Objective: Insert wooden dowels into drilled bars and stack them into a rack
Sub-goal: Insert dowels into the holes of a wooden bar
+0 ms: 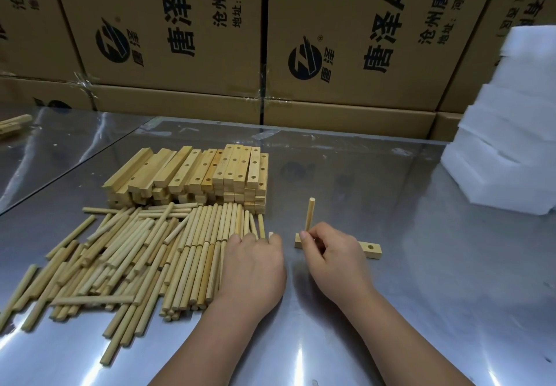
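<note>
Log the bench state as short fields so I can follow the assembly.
left hand: at the right edge of the dowel pile, gripping a spare dowel
right hand: pinching the upright dowel near its base
bar: flat on the table, upright dowel at its left end, right-end hole open
bar stack: behind the dowel pile
stacked layers: none yet

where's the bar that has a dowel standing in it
Head view, right of centre: the bar lies on the metal table, partly under the right hand, with the pile of loose dowels to its left.
</note>
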